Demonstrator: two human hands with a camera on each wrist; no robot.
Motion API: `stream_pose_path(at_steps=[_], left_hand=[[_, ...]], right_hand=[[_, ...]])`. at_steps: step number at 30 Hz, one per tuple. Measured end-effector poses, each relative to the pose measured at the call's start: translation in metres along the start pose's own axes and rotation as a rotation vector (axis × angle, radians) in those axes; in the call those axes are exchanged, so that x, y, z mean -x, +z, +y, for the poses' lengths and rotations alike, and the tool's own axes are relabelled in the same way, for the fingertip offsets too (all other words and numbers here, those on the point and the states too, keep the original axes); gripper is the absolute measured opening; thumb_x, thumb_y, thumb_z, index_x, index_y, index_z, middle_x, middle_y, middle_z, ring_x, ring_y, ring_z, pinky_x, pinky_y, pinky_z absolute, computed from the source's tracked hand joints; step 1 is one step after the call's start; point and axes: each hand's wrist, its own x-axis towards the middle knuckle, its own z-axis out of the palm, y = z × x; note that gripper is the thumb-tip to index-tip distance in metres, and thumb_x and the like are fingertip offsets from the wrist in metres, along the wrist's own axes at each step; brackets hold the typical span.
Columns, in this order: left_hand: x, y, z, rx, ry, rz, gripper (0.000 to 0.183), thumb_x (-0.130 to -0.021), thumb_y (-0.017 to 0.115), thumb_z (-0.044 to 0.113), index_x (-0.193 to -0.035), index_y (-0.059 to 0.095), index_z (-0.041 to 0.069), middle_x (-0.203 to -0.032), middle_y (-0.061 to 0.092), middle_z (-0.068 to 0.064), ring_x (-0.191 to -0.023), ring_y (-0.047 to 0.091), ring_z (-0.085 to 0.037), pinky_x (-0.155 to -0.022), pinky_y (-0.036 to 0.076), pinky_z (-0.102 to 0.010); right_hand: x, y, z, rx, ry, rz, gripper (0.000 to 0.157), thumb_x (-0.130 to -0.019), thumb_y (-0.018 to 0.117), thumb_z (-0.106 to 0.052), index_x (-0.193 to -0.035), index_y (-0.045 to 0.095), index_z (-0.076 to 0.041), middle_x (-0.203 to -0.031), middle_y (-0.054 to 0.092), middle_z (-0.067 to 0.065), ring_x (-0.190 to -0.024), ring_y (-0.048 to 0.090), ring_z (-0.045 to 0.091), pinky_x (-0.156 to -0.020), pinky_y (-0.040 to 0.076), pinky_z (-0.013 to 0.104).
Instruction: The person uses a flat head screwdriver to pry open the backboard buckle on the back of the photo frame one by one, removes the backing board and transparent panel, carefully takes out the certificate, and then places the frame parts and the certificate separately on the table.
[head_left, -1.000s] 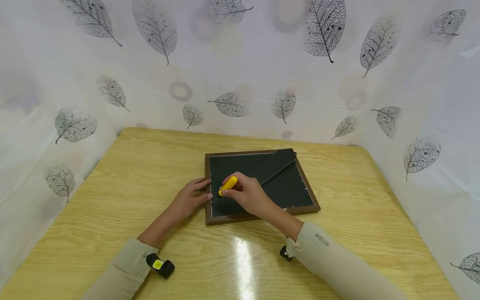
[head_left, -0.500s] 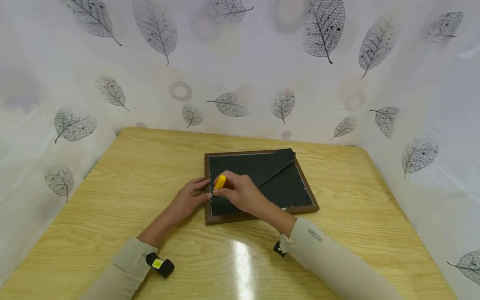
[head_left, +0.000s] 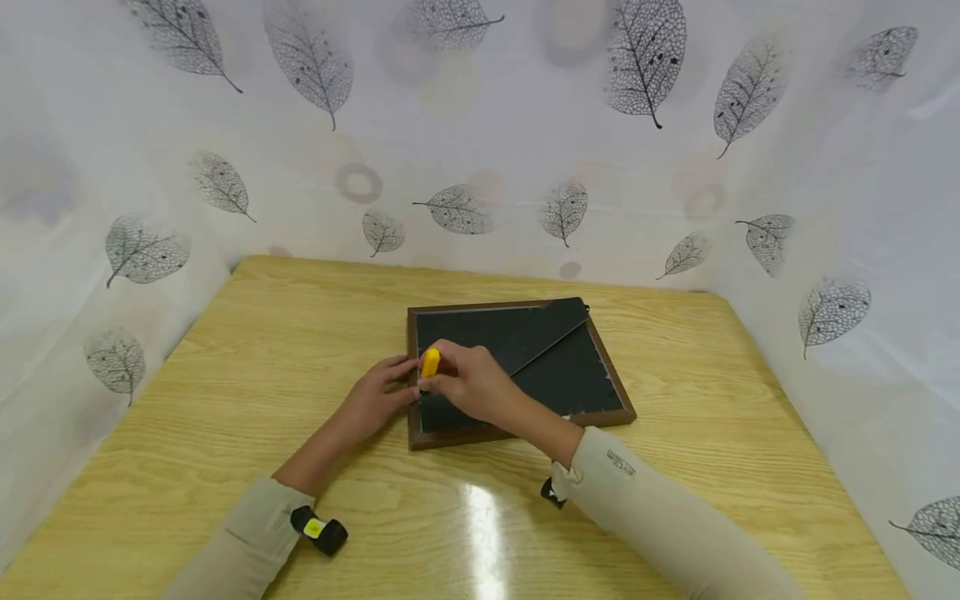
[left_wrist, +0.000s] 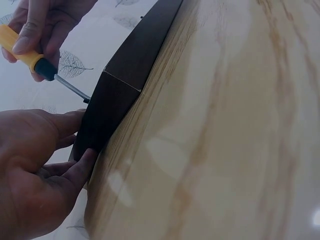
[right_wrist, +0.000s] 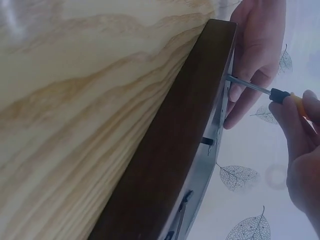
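Note:
A brown picture frame [head_left: 450, 437] lies back side up on the table, its black backing showing. My right hand [head_left: 480, 385] grips a yellow-handled screwdriver [head_left: 431, 363] over the frame's left side. In the left wrist view, the screwdriver [left_wrist: 27, 50] has a black collar and a metal shaft whose tip meets the frame's inner edge. My left hand [head_left: 371, 407] rests on the frame's left edge, thumb and fingertips touching it. The right wrist view shows the shaft [right_wrist: 250, 86] reaching the inner edge close to the left thumb.
A black easel stand [head_left: 551, 329] lies flat across the backing, toward the upper right corner. Small metal tabs line the frame's inner edge. The wood-grain table [head_left: 300, 308] backs onto a leaf-print curtain [head_left: 480, 125]. A black camera strap [head_left: 318, 530] circles the left sleeve.
My right hand has moved left with the screwdriver, to the frame's left inner edge, and the handle stands more upright. The left hand and the frame have stayed in place.

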Motion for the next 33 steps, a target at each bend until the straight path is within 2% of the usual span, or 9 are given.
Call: stream_pose_path(at_steps=[14, 18, 23, 30, 33], left_hand=[[0.000, 0.002, 0.002, 0.001, 0.002, 0.013, 0.054, -0.101, 0.062, 0.014, -0.151, 0.046, 0.003, -0.158, 0.034, -0.021, -0.143, 0.039, -0.042, -0.108, 0.046, -0.052], [0.000, 0.001, 0.001, -0.007, 0.000, 0.010, 0.054, -0.101, 0.063, 0.017, -0.150, 0.047, 0.003, -0.159, 0.033, -0.021, -0.143, 0.040, -0.041, -0.108, 0.046, -0.052], [0.000, -0.001, 0.000, -0.033, -0.034, -0.001, 0.056, -0.101, 0.063, 0.027, -0.151, 0.047, 0.006, -0.162, 0.030, -0.020, -0.145, 0.036, -0.041, -0.111, 0.043, -0.054], [0.001, -0.002, 0.001, -0.040, -0.029, -0.010, 0.058, -0.101, 0.062, 0.030, -0.152, 0.045, 0.008, -0.162, 0.028, -0.021, -0.144, 0.038, -0.043, -0.111, 0.042, -0.056], [0.000, -0.001, 0.001, -0.032, -0.027, -0.019, 0.058, -0.101, 0.062, 0.030, -0.153, 0.045, 0.008, -0.163, 0.027, -0.021, -0.145, 0.036, -0.043, -0.112, 0.041, -0.057]], right_hand=[[-0.004, 0.001, -0.003, 0.001, 0.044, -0.015, 0.014, -0.095, 0.069, -0.019, -0.103, 0.060, -0.011, -0.087, 0.073, 0.004, -0.074, 0.070, 0.021, -0.061, 0.053, 0.020], [-0.001, 0.001, -0.001, -0.024, 0.090, -0.005, 0.017, -0.096, 0.069, -0.019, -0.107, 0.061, -0.010, -0.091, 0.073, 0.003, -0.077, 0.070, 0.016, -0.064, 0.055, 0.020], [0.009, 0.001, 0.007, -0.115, 0.166, 0.034, 0.021, -0.095, 0.070, -0.020, -0.112, 0.062, -0.011, -0.101, 0.071, 0.002, -0.088, 0.070, 0.010, -0.074, 0.058, 0.022], [0.024, -0.004, 0.022, -0.272, 0.240, 0.073, 0.022, -0.094, 0.073, -0.021, -0.112, 0.064, -0.014, -0.109, 0.068, 0.005, -0.097, 0.069, 0.016, -0.083, 0.059, 0.030], [0.030, -0.008, 0.027, -0.318, 0.298, 0.075, 0.024, -0.093, 0.074, -0.023, -0.112, 0.065, -0.014, -0.111, 0.066, 0.007, -0.098, 0.069, 0.018, -0.085, 0.059, 0.031]])
